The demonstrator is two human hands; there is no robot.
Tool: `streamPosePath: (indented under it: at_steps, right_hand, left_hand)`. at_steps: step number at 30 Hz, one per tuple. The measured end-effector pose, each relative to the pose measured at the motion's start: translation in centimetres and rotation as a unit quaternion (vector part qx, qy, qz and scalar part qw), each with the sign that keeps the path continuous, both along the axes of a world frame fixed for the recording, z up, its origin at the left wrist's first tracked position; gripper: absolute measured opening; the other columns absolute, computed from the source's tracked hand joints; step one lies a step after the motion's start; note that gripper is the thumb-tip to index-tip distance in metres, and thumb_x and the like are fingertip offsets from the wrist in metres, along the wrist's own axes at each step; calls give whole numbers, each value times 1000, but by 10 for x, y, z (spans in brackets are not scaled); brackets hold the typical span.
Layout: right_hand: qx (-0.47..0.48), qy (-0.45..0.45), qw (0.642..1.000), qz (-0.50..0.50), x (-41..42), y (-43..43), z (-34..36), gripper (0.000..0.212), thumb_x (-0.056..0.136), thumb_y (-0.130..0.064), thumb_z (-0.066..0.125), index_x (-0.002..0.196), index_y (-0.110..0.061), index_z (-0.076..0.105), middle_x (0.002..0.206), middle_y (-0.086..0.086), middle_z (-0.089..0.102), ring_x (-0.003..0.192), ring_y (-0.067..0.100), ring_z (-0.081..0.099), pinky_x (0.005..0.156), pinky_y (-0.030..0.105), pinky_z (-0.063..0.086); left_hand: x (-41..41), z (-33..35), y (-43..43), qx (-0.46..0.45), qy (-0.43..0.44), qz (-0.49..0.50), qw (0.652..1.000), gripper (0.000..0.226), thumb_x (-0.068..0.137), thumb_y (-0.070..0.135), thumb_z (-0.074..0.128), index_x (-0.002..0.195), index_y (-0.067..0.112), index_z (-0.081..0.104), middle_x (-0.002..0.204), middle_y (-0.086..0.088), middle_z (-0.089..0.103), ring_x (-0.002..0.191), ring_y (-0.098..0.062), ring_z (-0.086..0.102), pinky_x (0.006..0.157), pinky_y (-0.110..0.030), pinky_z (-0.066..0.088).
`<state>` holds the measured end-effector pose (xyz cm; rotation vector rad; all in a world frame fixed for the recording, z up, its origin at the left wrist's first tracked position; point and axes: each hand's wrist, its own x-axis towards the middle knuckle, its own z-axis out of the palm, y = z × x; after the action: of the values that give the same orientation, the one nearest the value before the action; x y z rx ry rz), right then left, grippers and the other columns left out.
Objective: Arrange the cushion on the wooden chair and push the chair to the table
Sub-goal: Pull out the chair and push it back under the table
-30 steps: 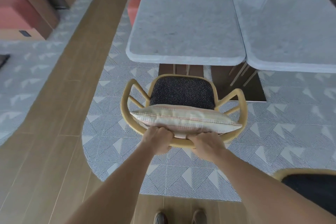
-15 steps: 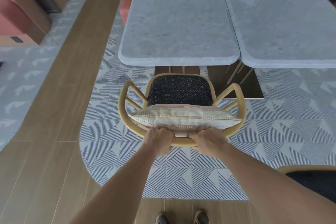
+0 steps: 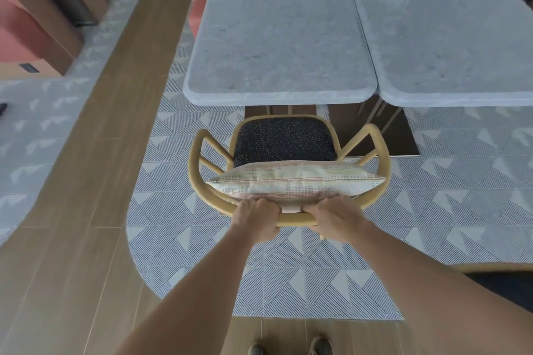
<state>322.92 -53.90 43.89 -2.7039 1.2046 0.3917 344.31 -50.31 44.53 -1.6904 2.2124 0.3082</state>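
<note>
A wooden chair [image 3: 375, 135] with a curved yellow frame and a dark speckled seat stands just in front of the grey marble table [image 3: 277, 37]. A pale striped cushion [image 3: 297, 180] leans upright against the chair's backrest. My left hand [image 3: 256, 217] grips the top rail of the backrest left of centre. My right hand [image 3: 337, 217] grips the same rail right of centre. The seat's front edge sits just short of the table's near edge.
A second marble table [image 3: 461, 32] adjoins on the right. Another wooden chair [image 3: 501, 277] shows at the lower right edge. A wood-plank strip [image 3: 101, 138] runs along the left of the patterned carpet. Red benches stand behind the tables and at far left.
The chair has slid forward toward the table, with both hands still on the backrest rail. The gap between seat and table edge has shrunk.
</note>
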Motion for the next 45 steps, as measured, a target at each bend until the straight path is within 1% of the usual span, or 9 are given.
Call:
streamPosePath:
  at_steps: [5, 9, 25, 30, 33, 35, 38, 42, 45]
  right_hand:
    - [-3, 4, 1000, 12, 7, 32, 1, 28, 97, -39, 58, 125, -36, 63, 83, -2, 78, 70, 24, 74, 62, 33, 51]
    - [5, 14, 1000, 10, 11, 59, 1, 29, 96, -38, 60, 125, -36, 63, 89, -1, 79, 75, 25, 75, 71, 38, 60]
    - [15, 24, 1000, -4, 18, 95, 14, 32, 99, -37, 58, 131, -36, 61, 99, -2, 79, 85, 24, 75, 79, 39, 60]
    - [7, 21, 1000, -3, 19, 109, 10, 30, 99, -39, 55, 128, -35, 62, 96, -1, 79, 82, 27, 75, 72, 37, 56]
    - [-9, 8, 1000, -1, 16, 111, 7, 33, 98, -45, 56, 128, -33, 62, 97, -2, 78, 84, 24, 74, 71, 34, 55]
    - [17, -28, 999, -4, 11, 109, 9, 43, 96, -60, 56, 128, -32, 63, 105, -5, 76, 90, 21, 73, 78, 38, 60]
    - [126, -236, 959, -97, 6, 114, 39, 69, 86, -80, 51, 126, -25, 67, 117, -6, 72, 104, 15, 69, 91, 39, 58]
    - [145, -543, 793, -237, -8, 103, 112, 77, 86, -71, 54, 137, -13, 63, 132, -1, 70, 125, 11, 64, 110, 33, 50]
    - [114, -660, 714, -202, -26, 100, 174, 93, 89, -79, 53, 144, -4, 55, 142, 7, 64, 135, 12, 60, 113, 24, 45]
  left_hand:
    - [8, 2, 34, 15, 19, 15, 1000, 26, 101, 36, 62, 122, 26, 74, 109, 1, 77, 105, -25, 72, 94, -40, 54]
    - [11, 0, 63, 25, 25, 25, 999, 26, 100, 35, 62, 121, 26, 74, 107, 0, 76, 105, -28, 72, 96, -42, 52]
    - [13, 7, 95, 39, -5, 11, 999, 28, 102, 40, 59, 123, 28, 72, 110, 0, 76, 106, -27, 72, 95, -44, 55]
    - [13, 4, 110, 42, -3, 14, 999, 28, 101, 40, 59, 122, 28, 72, 109, 0, 75, 107, -27, 72, 94, -43, 55]
    - [17, 2, 111, 27, 23, 11, 999, 30, 100, 50, 61, 119, 28, 72, 106, 2, 76, 104, -25, 73, 92, -40, 56]
    - [22, 5, 114, 27, 104, 33, 994, 42, 95, 66, 60, 116, 32, 71, 105, 7, 76, 99, -18, 71, 89, -35, 54]
    - [29, 37, 122, 2, 333, 147, 932, 62, 90, 82, 45, 117, 32, 71, 108, 15, 73, 99, -9, 68, 95, -42, 59]
    - [20, 106, 119, -211, 586, 263, 737, 56, 97, 63, 44, 126, 22, 67, 123, 22, 69, 114, -6, 69, 102, -34, 55]
    - [-4, 169, 123, -288, 663, 228, 652, 47, 103, 58, 41, 137, 30, 57, 141, 6, 65, 131, -17, 64, 111, -35, 50]
